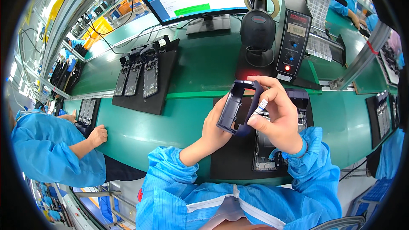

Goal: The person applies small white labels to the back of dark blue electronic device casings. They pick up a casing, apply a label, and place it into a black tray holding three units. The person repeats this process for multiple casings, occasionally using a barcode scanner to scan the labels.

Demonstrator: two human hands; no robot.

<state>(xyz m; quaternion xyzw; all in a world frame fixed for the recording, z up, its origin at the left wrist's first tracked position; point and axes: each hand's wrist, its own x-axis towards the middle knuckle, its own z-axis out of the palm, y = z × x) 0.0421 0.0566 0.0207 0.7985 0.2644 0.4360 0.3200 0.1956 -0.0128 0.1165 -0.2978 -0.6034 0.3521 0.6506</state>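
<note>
My left hand (213,130) is closed around the left side of a dark plastic housing (254,98), an open frame held tilted above the bench. My right hand (279,117) pinches a small white label (261,105) with printing on it between thumb and fingers, close against the housing's right side. The right index finger reaches the housing's top edge. Under my hands lies a black mat (228,162). On it rests a handheld device with a bare circuit board (265,162), partly hidden by my right hand and sleeve.
Several opened devices (150,76) lie on a black board (164,87) at the back left. Behind stand a monitor (196,0), a black scanner on a stand (258,30), a control box (294,34) and label reels (319,12). A co-worker (59,149) works at the left.
</note>
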